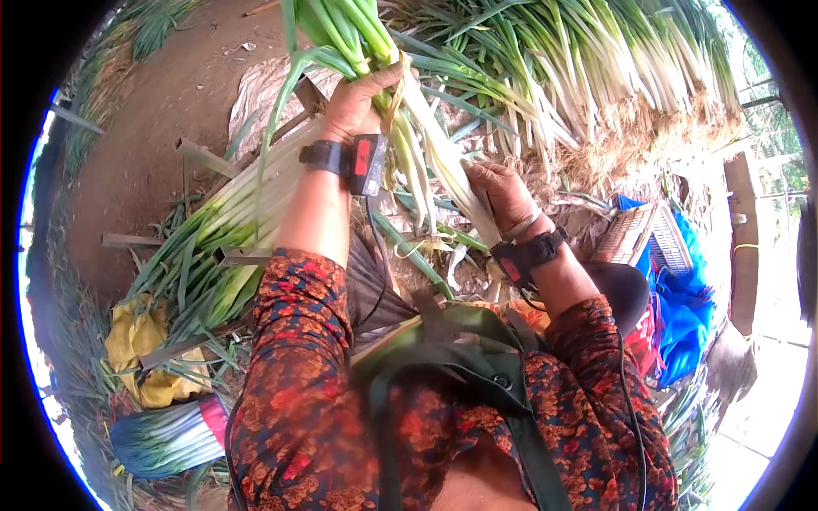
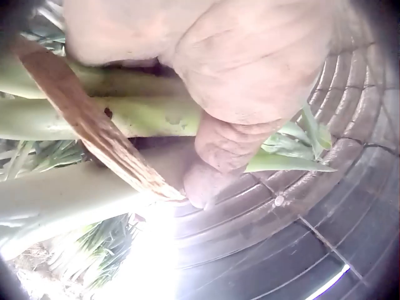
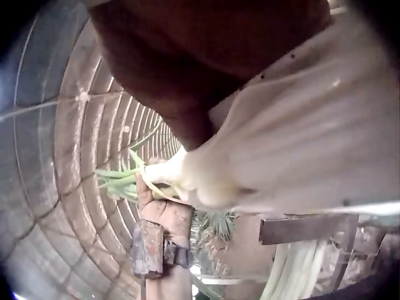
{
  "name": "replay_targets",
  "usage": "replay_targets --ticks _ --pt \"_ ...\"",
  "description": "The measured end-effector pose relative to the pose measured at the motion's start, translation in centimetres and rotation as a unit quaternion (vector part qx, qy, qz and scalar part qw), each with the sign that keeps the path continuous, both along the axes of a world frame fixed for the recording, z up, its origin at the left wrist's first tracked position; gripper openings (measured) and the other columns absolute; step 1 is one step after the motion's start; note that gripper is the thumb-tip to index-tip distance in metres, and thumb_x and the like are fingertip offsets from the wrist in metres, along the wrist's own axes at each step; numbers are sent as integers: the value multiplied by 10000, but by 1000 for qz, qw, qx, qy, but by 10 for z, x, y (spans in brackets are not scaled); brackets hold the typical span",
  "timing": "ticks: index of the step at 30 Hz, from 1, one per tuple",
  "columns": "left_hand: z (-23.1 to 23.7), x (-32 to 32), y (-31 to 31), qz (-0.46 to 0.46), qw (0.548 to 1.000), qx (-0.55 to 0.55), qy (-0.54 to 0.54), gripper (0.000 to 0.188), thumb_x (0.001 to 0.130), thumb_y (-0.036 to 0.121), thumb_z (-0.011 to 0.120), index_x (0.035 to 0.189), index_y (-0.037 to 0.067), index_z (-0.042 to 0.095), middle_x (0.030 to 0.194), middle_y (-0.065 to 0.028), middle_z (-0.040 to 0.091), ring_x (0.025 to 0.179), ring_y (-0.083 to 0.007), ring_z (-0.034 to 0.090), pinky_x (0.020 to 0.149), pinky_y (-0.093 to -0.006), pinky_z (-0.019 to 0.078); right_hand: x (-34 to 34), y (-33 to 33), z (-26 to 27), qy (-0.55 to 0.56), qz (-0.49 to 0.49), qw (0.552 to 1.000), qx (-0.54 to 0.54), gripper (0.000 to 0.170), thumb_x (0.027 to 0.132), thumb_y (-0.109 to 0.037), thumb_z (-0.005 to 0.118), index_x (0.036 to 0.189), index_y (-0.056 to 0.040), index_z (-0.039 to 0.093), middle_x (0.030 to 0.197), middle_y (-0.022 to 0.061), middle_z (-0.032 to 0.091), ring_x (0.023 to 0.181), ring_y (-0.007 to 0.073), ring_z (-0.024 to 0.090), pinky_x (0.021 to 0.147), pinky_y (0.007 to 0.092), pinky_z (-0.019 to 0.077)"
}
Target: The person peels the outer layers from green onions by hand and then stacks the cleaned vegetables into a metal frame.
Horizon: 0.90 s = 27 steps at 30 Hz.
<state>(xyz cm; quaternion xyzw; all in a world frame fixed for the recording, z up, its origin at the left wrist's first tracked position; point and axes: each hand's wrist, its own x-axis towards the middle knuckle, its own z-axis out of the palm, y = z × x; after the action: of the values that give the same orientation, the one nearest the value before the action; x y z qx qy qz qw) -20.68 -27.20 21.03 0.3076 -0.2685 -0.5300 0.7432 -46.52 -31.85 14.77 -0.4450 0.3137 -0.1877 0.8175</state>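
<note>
My left hand (image 1: 356, 104), raised in front in the head view, grips several large green onions (image 1: 415, 146) where the green leaves meet the white stalks. A dry brown strip of leaf (image 2: 94, 128) crosses these stalks beside the thumb in the left wrist view. Lower on the bunch, my right hand (image 1: 506, 196) holds one long white stalk (image 1: 452, 175) between thumb and fingers. That stalk looms pale and large in the right wrist view, with the dark right hand (image 3: 206, 62) above it. Its root end points down toward my lap.
A large row of green onions (image 1: 596, 77) with roots lies at the back right. Another pile (image 1: 247, 200) rests on a metal frame (image 1: 204, 157) at left. A tied bundle (image 1: 166, 439) and yellow sack (image 1: 141, 345) lie lower left; a crate (image 1: 630, 234) and blue sheeting (image 1: 682, 332) stand at right.
</note>
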Motion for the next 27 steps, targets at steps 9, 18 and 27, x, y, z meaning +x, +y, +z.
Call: replay_targets --ticks 9,18,27 --pt "-6 -21 -4 11 999 47 10 281 776 76 758 1018 60 616 883 -45 639 826 -198 618 743 -329 502 16 11 26 81 28 970 -229 307 938 -212 608 1136 22 627 920 45 672 812 92 608 771 252 495" --pt "-17 -14 -3 -36 993 112 -3 317 807 142 745 1074 33 610 926 -61 645 848 -191 625 779 -319 512 17 13 31 175 44 890 -418 285 956 -232 578 1090 8 652 911 31 674 783 96 593 717 261 493" --pt "11 -20 10 -119 991 -62 24 429 790 241 751 1105 -10 604 962 -176 664 910 -289 654 846 -421 530 1 29 23 22 120 980 156 211 924 -166 585 1049 -3 630 854 46 665 674 107 631 566 227 503"
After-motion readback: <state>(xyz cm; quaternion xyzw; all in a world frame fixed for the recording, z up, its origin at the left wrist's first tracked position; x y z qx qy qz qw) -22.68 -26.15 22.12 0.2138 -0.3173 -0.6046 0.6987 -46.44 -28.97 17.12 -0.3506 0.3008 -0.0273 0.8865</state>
